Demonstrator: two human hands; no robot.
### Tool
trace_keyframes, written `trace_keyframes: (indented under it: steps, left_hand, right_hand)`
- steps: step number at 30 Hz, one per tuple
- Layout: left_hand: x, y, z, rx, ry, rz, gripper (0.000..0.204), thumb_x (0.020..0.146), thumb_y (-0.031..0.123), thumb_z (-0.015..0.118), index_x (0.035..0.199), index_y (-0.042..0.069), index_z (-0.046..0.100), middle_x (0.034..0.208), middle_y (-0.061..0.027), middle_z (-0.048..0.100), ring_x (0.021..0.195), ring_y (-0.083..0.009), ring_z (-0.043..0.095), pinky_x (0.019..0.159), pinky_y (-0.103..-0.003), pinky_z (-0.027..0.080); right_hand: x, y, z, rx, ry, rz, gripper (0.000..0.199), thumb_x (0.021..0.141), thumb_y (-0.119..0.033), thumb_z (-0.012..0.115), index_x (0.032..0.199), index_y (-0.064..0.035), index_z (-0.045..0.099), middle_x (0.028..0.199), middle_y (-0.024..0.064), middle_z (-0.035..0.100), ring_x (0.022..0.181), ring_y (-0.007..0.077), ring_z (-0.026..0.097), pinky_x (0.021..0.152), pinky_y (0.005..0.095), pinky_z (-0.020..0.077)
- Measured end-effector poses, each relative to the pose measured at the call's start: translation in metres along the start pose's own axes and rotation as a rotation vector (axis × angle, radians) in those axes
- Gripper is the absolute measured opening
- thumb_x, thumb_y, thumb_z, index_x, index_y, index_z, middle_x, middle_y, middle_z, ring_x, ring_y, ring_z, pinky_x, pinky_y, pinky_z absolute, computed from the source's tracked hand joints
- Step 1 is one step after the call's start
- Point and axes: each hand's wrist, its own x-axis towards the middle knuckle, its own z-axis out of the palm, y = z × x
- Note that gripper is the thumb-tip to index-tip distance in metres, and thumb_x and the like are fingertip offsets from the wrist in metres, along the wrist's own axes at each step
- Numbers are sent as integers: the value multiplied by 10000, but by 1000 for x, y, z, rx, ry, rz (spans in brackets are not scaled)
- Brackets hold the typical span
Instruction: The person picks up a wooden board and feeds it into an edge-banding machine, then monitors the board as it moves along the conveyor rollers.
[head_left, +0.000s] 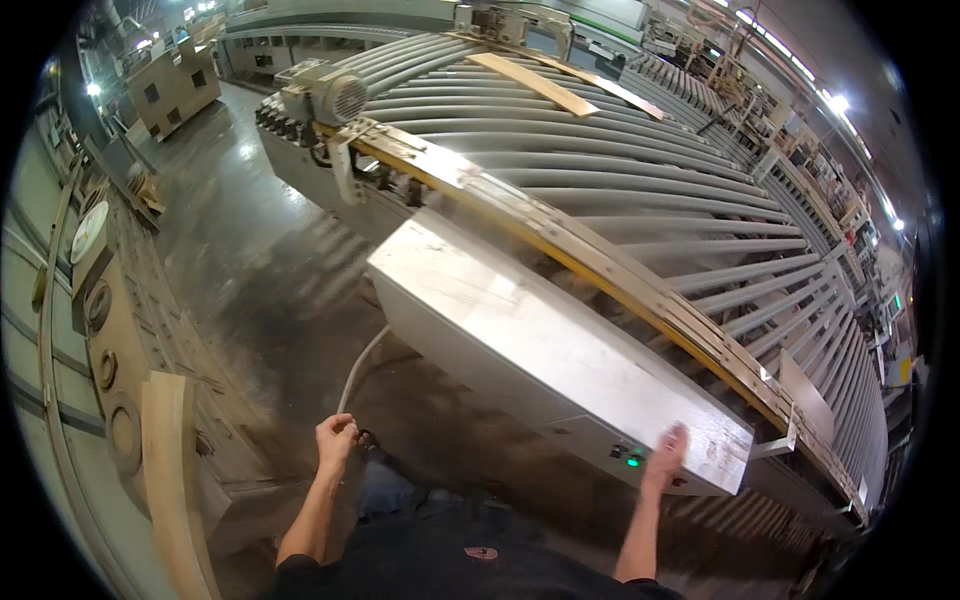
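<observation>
At far left I see a wall of grey panels [40, 330] curving with the lens, and a stack of wooden parts with round holes [105, 330] against it. A pale wooden board [170, 470] leans upright just beside that stack. The concrete floor [250, 270] is dark, scuffed and shiny with glare from the ceiling lights; a boxy wooden cabinet [175, 85] stands far back on it.

Left hand [336, 438]: closed into a loose fist, hanging free above the floor; I cannot tell whether anything is in it. A white hose [358, 365] runs along the floor just beyond it, toward the machine.

Centre: a long metal cabinet [540, 340], pale and dusty on top, lying along the edge of a roller conveyor [640, 190]. A yellow-edged rail [560, 250] runs between them. A motor [325, 95] sits at the conveyor's far left corner, and two wooden planks [535, 82] lie on the rollers well beyond.

Right hand [667, 452]: fingers spread, flat against the near corner of the cabinet, gripping nothing. A green lamp [632, 461] glows just left of it on the cabinet's front.

Far right: shelving and racks [840, 190] under a row of strip lights [800, 70].
</observation>
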Motion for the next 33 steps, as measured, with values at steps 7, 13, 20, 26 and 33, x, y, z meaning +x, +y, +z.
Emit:
trace_keyframes:
  steps: [7,13,20,26,33]
  left_hand:
    - [79,-16,-98,-132,105,-49,191,832,7,626,1009,-65,622,836,-103,654,628,-123,597,529,-248,485]
    - [125,16,-173,-259,225,-119,176,848,5,631,1019,-40,634,857,-66,672,697,-116,630,567,-238,503]
    - [217,69,-221,-469,363,1,235,865,30,624,1092,-30,623,969,-76,673,779,-126,638,634,-232,517]
    - [343,119,-288,-568,439,35,238,874,27,616,1102,-42,618,975,-102,673,801,-150,638,664,-249,519]
    - [503,129,-417,-594,622,-123,250,870,52,633,1106,-25,598,908,-110,675,733,-170,643,578,-277,513]
  right_hand:
    - [-204,-233,231,271,-1008,-614,243,851,-117,635,1072,-17,655,972,141,668,871,253,653,777,332,516]
    - [-288,-362,326,302,-1423,-742,265,885,-113,602,1129,-10,613,1037,154,652,924,282,646,809,358,516]
    - [-356,-474,440,159,-1701,-827,273,882,-143,580,1108,5,623,1048,199,653,981,352,627,841,401,501]
    - [-418,-579,593,137,-1886,-1043,266,879,-143,577,1089,12,629,1062,196,658,996,360,626,864,411,494]
    - [-471,-735,752,193,-1919,-1055,275,899,-164,558,1091,26,606,975,197,650,938,333,640,797,432,500]
